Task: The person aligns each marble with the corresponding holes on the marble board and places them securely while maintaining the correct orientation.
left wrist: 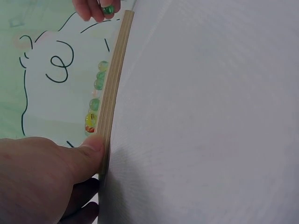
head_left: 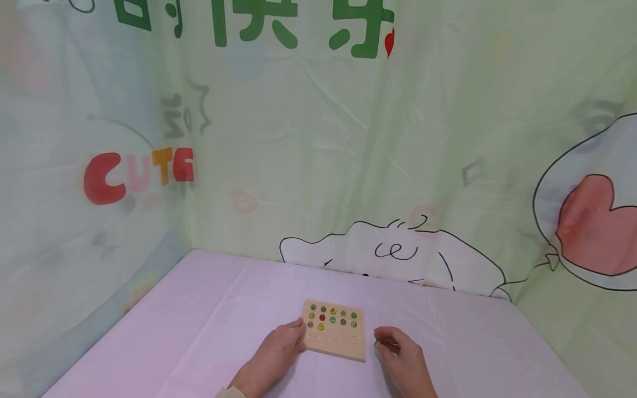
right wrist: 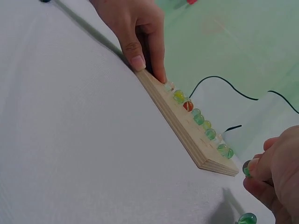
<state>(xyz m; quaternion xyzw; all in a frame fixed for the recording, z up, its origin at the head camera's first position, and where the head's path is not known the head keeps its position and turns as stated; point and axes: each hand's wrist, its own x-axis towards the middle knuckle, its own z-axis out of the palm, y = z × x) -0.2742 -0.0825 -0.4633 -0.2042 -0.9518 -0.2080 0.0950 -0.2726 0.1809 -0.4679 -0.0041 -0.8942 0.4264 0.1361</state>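
A square wooden board [head_left: 334, 347] with rows of small hollows lies on the table. Glass marbles fill its two far rows, mostly green and yellow, with one red marble [head_left: 322, 318] among them. Two more sit at the left of the third row; the nearer hollows are bare. My left hand [head_left: 281, 344] grips the board's left edge, thumb on the near side. Just off the right edge, my right hand [head_left: 402, 354] pinches a green marble [right wrist: 246, 168] between thumb and fingers. Another green marble [right wrist: 247, 218] lies below that hand in the right wrist view.
The table wears a pale pinkish cloth [head_left: 209, 309]. Printed curtains [head_left: 318, 138] with cartoon drawings and lettering hang along its back and sides. In the right wrist view, a small dark object [right wrist: 45, 1] shows at the upper left edge.
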